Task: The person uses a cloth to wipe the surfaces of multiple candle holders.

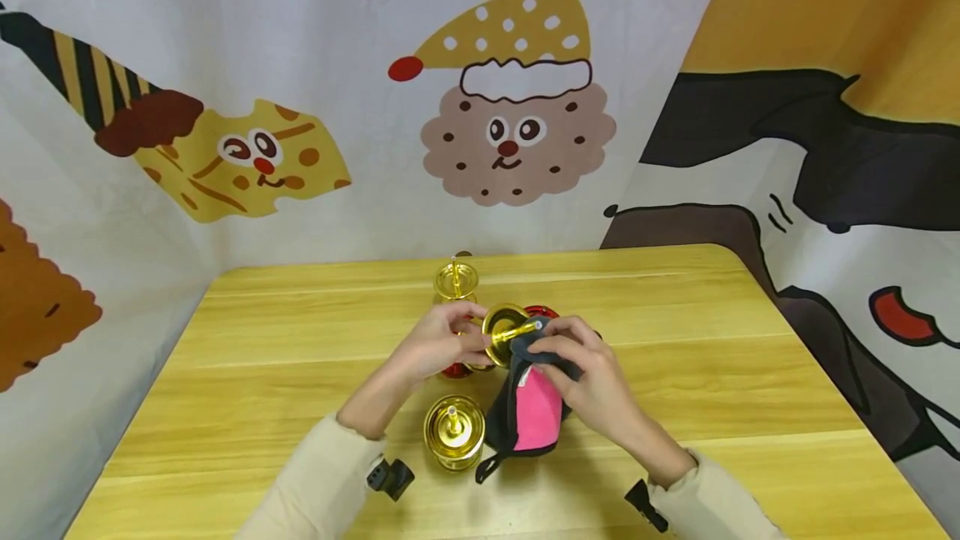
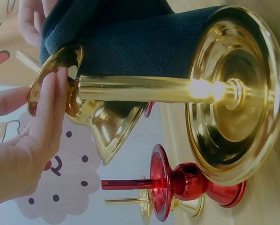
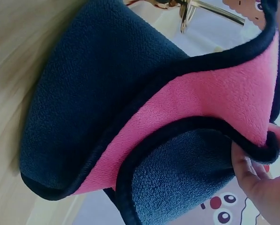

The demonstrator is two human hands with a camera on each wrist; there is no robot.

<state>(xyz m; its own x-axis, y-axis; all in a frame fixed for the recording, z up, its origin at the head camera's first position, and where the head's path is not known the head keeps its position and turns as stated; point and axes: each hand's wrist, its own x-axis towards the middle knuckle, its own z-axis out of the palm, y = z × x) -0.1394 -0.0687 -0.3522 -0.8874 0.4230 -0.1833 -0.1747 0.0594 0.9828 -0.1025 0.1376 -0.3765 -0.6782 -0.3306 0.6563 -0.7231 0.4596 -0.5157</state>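
Observation:
My left hand (image 1: 442, 340) holds a shiny gold candle holder (image 1: 501, 332), tilted, with its thin stem pointing toward the right hand. In the left wrist view, its flared base (image 2: 114, 126) shows beyond the fingers. A dark grey cloth (image 1: 502, 423) with a pink side (image 1: 538, 411) hangs from my right hand (image 1: 592, 365), which pinches its upper part against the holder's dish and stem. In the right wrist view, thumb and fingers (image 3: 247, 171) grip the cloth's dark-bound edge. The cloth's lower end hangs close over the table, with a small loop at its corner.
A gold candle holder (image 1: 454, 432) stands left of the cloth, nearest me. Another gold one (image 1: 455, 280) stands at the back. Red candle holders (image 1: 456, 371) are partly hidden behind my hands. The wooden table (image 1: 300, 307) meets a cartoon-printed curtain (image 1: 300, 40).

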